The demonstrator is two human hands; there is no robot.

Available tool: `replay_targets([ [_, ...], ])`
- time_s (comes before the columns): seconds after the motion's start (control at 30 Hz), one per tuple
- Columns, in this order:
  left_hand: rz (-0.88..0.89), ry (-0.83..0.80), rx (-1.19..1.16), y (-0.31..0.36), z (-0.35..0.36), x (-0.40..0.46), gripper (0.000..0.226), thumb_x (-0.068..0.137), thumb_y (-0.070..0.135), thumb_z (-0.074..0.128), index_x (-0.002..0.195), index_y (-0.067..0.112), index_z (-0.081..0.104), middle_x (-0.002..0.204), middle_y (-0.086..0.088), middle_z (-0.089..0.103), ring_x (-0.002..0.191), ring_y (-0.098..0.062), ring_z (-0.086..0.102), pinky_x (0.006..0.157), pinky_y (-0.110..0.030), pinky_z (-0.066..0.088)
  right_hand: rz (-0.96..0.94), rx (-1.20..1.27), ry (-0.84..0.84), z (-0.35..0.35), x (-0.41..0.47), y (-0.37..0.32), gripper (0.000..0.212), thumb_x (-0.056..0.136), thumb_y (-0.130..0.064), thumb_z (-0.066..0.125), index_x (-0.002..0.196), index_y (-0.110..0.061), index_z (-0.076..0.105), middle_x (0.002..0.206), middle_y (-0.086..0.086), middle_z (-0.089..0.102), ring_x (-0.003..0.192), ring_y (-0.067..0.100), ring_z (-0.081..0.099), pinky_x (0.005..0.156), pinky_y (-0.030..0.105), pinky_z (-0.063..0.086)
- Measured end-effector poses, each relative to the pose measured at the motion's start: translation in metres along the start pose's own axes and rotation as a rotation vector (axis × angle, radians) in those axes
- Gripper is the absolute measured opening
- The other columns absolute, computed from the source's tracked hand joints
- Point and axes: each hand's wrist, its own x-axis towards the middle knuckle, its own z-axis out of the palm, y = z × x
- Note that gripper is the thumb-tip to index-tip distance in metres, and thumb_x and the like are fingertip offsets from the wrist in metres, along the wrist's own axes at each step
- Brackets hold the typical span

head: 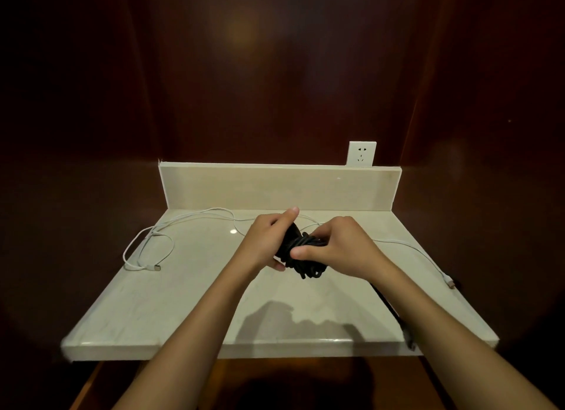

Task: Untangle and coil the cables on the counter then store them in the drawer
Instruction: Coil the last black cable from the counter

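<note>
We grip the black cable bundle (302, 253) between our left hand (266, 241) and right hand (339, 247) above the counter (183, 302), its loose tail trailing down toward our right.

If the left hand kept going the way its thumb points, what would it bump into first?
Probably the beige stone backsplash; the left hand, gripping the black coiled cable, points up and away. Depth is uncertain.

A white wall socket (361, 154) sits on the dark wooden wall (275, 73) above the backsplash (275, 186)
</note>
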Motion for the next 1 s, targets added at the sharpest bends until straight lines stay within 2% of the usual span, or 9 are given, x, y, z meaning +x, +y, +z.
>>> replay_targets([
  [0.17, 0.180, 0.136, -0.029, -0.014, 0.009, 0.001, 0.074, 0.091, 0.058, 0.054, 0.071, -0.013, 0.055, 0.059, -0.023, 0.051, 0.054, -0.021, 0.049, 0.053, -0.032, 0.041, -0.014, -0.101, -0.068, 0.000, -0.003, 0.001, 0.063, 0.067, -0.065, 0.073, 0.059, -0.003, 0.065, 0.043, -0.003, 0.044, 0.043, 0.012, 0.034, 0.045, 0.025, 0.024],
  [0.23, 0.269, 0.091, 0.008, -0.015, 0.008, -0.002, 0.064, 0.089, 0.053, 0.054, 0.068, -0.007, 0.062, 0.051, -0.008, 0.053, 0.051, -0.015, 0.049, 0.055, -0.029, 0.039, -0.024, -0.120, -0.200, -0.007, -0.003, -0.002, 0.055, 0.074, -0.055, 0.078, 0.065, -0.001, 0.069, 0.045, -0.003, 0.042, 0.046, 0.012, 0.032, 0.047, 0.025, 0.023],
  [0.3, 0.315, 0.038, 0.018, -0.015, 0.007, -0.003, 0.052, 0.090, 0.045, 0.055, 0.067, 0.000, 0.067, 0.050, 0.005, 0.053, 0.048, -0.010, 0.047, 0.053, -0.024, 0.037, -0.048, -0.118, -0.338, -0.016, -0.004, -0.003, 0.040, 0.079, -0.045, 0.079, 0.069, -0.007, 0.073, 0.046, -0.005, 0.051, 0.047, 0.010, 0.033, 0.048, 0.023, 0.025],
  [0.43, 0.358, -0.114, -0.027, -0.013, -0.001, -0.005, 0.048, 0.086, 0.052, 0.054, 0.071, 0.009, 0.070, 0.057, -0.002, 0.055, 0.051, -0.017, 0.048, 0.048, -0.027, 0.036, -0.035, 0.076, -0.580, -0.033, -0.006, -0.003, 0.017, 0.091, -0.020, 0.069, 0.099, -0.006, 0.076, 0.075, 0.002, 0.075, 0.047, 0.013, 0.039, 0.049, 0.020, 0.034],
  [0.63, 0.440, -0.160, -0.130, -0.010, 0.001, -0.011, 0.044, 0.088, 0.046, 0.050, 0.070, 0.010, 0.069, 0.057, -0.005, 0.055, 0.054, -0.017, 0.047, 0.052, -0.027, 0.035, -0.003, 0.253, -0.466, -0.029, 0.000, 0.009, 0.006, 0.075, -0.019, 0.078, 0.080, -0.017, 0.081, 0.060, 0.011, 0.068, 0.044, 0.011, 0.038, 0.047, 0.022, 0.032],
  [0.73, 0.457, -0.135, -0.234, -0.010, 0.001, -0.011, 0.042, 0.089, 0.045, 0.051, 0.068, 0.013, 0.070, 0.067, -0.030, 0.052, 0.060, -0.027, 0.046, 0.055, -0.038, 0.034, 0.024, 0.317, -0.419, -0.016, 0.000, 0.011, 0.016, 0.060, -0.034, 0.075, 0.072, -0.024, 0.079, 0.058, 0.001, 0.068, 0.045, 0.008, 0.046, 0.046, 0.020, 0.035],
  [0.83, 0.457, -0.118, -0.319, -0.010, 0.004, -0.012, 0.042, 0.090, 0.040, 0.050, 0.068, 0.008, 0.067, 0.069, -0.022, 0.058, 0.064, -0.030, 0.051, 0.062, -0.041, 0.039, -0.025, 0.364, -0.429, -0.003, -0.001, 0.012, 0.044, 0.060, -0.044, 0.074, 0.086, -0.008, 0.078, 0.067, -0.005, 0.072, 0.059, 0.008, 0.063, 0.047, 0.022, 0.042],
  [0.93, 0.444, -0.113, -0.399, -0.012, 0.006, -0.013, 0.041, 0.093, 0.039, 0.049, 0.070, 0.011, 0.068, 0.070, -0.015, 0.062, 0.067, -0.029, 0.056, 0.066, -0.036, 0.046, -0.034, 0.502, -0.407, 0.009, -0.004, 0.017, 0.091, 0.051, -0.067, 0.083, 0.091, 0.013, 0.069, 0.058, -0.007, 0.062, 0.045, 0.003, 0.044, 0.041, 0.016, 0.028],
  [1.0, 0.443, -0.090, -0.410, -0.014, 0.007, -0.012, 0.042, 0.093, 0.039, 0.048, 0.070, 0.012, 0.069, 0.071, -0.015, 0.063, 0.069, -0.027, 0.057, 0.068, -0.035, 0.046, 0.006, 0.591, -0.404, 0.017, -0.006, 0.020, 0.090, 0.051, -0.065, 0.085, 0.087, 0.015, 0.066, 0.053, -0.004, 0.057, 0.043, 0.004, 0.038, 0.044, 0.019, 0.018],
])
